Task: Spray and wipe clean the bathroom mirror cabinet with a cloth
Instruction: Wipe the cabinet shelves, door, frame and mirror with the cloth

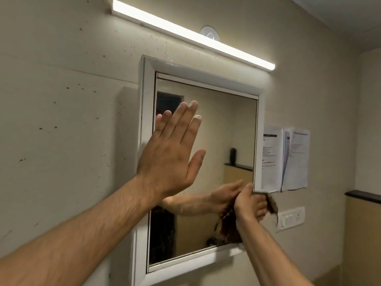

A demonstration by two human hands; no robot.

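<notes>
Mirror cabinet (pixel 147 100) sits mid-frame, and we've got our left hand (pixel 171 153) flat, fingers straight, at the glass's upper left, while our right hand (pixel 248 205) clenches the brown cloth (pixel 272 204) at the lower right edge (just beside the taped papers (pixel 288 157)). Careful: that bare palm could smear fresh prints.

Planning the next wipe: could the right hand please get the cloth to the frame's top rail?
Probably yes: the right hand grips the cloth at the frame's right edge, nothing blocks the top rail above, and the left hand is further left.
</notes>
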